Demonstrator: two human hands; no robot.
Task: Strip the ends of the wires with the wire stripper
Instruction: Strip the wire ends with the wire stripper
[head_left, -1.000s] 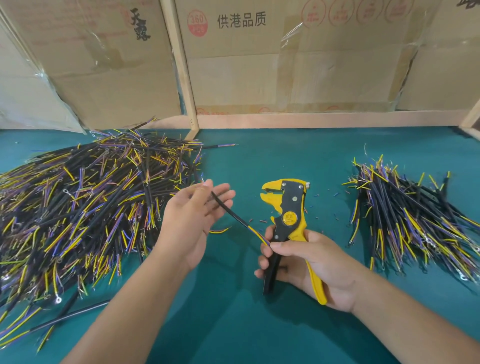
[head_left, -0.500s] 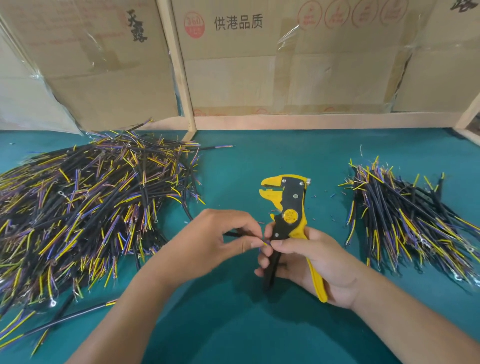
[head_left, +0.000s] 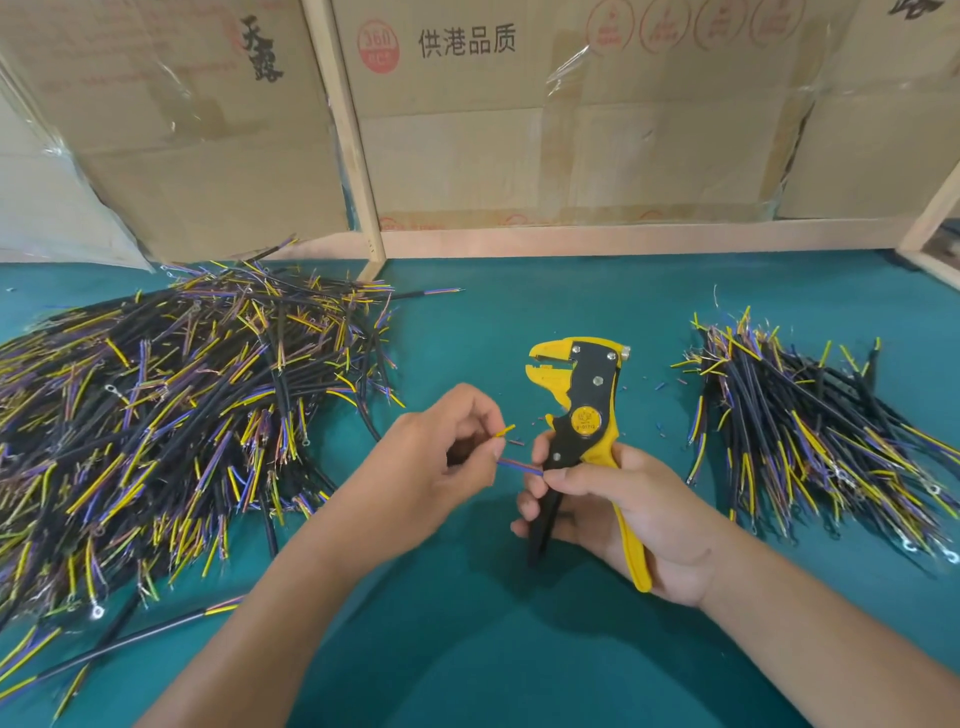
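My right hand (head_left: 618, 514) grips the yellow and black wire stripper (head_left: 584, 415) by its handles, jaws pointing up and open. Its thumb and forefinger also pinch the tip of a thin blue-purple conductor (head_left: 519, 466). My left hand (head_left: 436, 467) holds the black wire at its split end, fingers curled round it, with a short yellow conductor (head_left: 504, 431) sticking out above the blue one. The wire's black sheath is mostly hidden in the left hand.
A big heap of black wires (head_left: 156, 415) with yellow and purple ends fills the left of the green mat (head_left: 467, 649). A smaller pile (head_left: 810, 431) lies at the right. Tiny insulation scraps (head_left: 660, 387) dot the mat near the stripper. Cardboard boxes (head_left: 519, 130) stand behind.
My left hand went from open with the wire across its fingers to closed at the wire's end beside my right thumb. The yellow and blue conductors are now spread apart. The stripper stays put.
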